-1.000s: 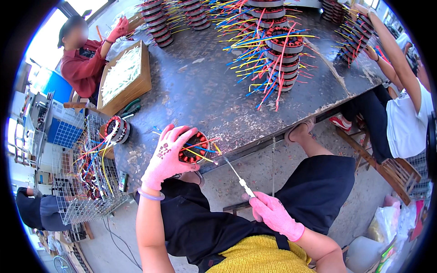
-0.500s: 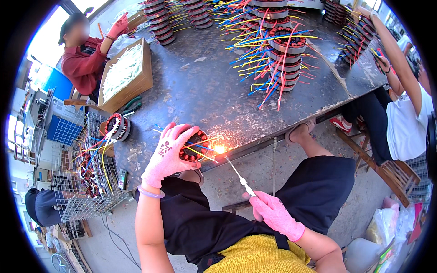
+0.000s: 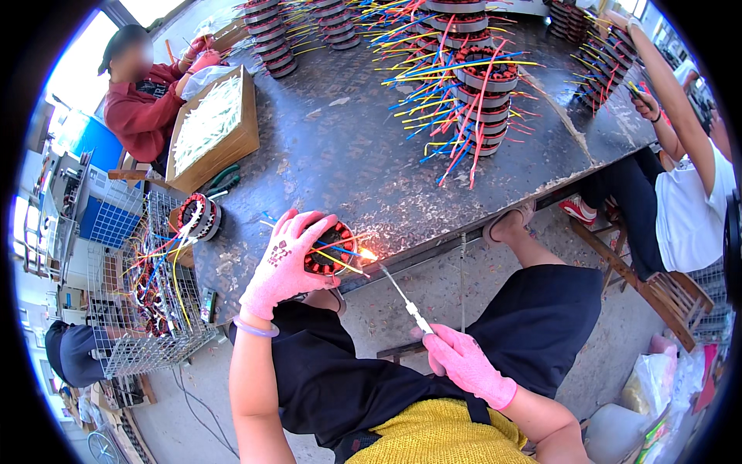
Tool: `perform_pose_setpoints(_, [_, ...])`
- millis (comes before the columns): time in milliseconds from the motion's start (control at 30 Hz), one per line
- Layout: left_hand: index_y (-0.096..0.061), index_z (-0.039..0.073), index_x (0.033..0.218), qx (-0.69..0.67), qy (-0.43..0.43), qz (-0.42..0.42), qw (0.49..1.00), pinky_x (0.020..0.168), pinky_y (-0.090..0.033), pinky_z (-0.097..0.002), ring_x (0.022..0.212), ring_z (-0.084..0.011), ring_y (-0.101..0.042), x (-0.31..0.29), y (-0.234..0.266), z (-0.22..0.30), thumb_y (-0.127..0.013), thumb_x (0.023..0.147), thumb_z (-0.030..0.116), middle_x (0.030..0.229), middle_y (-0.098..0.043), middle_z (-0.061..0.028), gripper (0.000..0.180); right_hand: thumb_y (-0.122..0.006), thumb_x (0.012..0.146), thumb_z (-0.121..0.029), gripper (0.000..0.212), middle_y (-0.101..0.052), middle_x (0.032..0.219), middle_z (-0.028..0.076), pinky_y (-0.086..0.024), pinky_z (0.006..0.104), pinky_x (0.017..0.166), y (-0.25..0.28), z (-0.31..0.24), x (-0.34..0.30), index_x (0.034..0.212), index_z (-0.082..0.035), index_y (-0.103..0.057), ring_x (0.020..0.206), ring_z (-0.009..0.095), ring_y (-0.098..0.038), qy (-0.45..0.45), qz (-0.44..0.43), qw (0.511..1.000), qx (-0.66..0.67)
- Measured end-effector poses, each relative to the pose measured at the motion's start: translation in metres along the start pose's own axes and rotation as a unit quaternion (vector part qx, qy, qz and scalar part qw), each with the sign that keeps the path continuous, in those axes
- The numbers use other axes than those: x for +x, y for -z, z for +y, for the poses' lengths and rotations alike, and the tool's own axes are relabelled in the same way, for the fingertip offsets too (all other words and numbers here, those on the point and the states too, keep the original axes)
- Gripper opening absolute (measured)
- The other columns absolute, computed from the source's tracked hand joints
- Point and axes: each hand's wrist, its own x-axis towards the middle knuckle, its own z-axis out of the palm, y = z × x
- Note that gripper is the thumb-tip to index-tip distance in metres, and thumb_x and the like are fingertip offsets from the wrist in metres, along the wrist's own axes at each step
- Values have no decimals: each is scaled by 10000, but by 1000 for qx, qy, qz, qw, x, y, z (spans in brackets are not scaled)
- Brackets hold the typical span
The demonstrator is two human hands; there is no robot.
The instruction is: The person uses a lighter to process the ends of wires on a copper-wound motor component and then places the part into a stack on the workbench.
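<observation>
My pink-gloved left hand is wrapped round a motor stator, a ring with dark windings and reddish slot liners, at the table's near edge. Red, blue and yellow lead wires stick out of it toward the right. A small orange flame burns by the wire ends. My right hand, also in a pink glove, is closed on a thin white-handled rod-shaped tool over my lap. Its slim grey tip points up and left, close to the flame. Whether the tip touches a wire, I cannot tell.
Stacked stators with splayed wires stand on the dark table. Another stator sits at the left corner, near green-handled pliers and a cardboard box of white pieces. A wire basket stands left. Co-workers sit left and right.
The bright white glow at the wire ends has shrunk to a small orange flame. My hands have barely moved. The left co-worker's raised gloved hand has come down to meet the other.
</observation>
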Motion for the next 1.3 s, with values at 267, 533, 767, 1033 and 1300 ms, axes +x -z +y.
perform_pose_setpoints(267, [-517,140,1394,-2,5,-2,1000,1157,-315,-527,1361,-437,-368,0,1,1,-908,508,219,1400,-487,-128,972,-466,1052,-241,351,-498,679,-3,-418,263,579,1,-4,-2,1260,10,-595,602,68,-473,-2,0,1000,-24])
perform_pose_setpoints(533, [-521,128,1390,0,16,-4,1000,1162,-310,-513,1371,-426,-358,-1,0,3,-897,508,200,1410,-481,-133,962,-467,1047,-241,341,-489,676,5,-418,271,578,-1,-9,-2,1245,2,-600,599,70,-472,-3,2,999,-45])
perform_pose_setpoints(767, [-519,125,1394,2,13,-6,1000,1164,-304,-515,1373,-431,-354,0,0,3,-898,510,209,1413,-478,-136,965,-460,1045,-235,335,-482,664,16,-419,283,575,0,-3,-2,1232,3,-603,585,87,-475,10,5,999,-34])
perform_pose_setpoints(1033, [-513,123,1399,1,5,-5,1000,1167,-291,-526,1372,-439,-352,-1,-1,0,-903,517,231,1415,-476,-139,971,-459,1048,-242,344,-486,654,10,-408,275,566,0,-5,-2,1233,13,-599,583,76,-469,14,-2,1000,-28])
perform_pose_setpoints(1300, [-512,123,1402,1,10,-10,1000,1165,-301,-513,1373,-429,-355,0,0,1,-902,512,224,1420,-472,-137,978,-470,1048,-247,350,-480,650,0,-401,265,560,1,-5,-1,1245,15,-594,581,70,-457,11,4,999,-45])
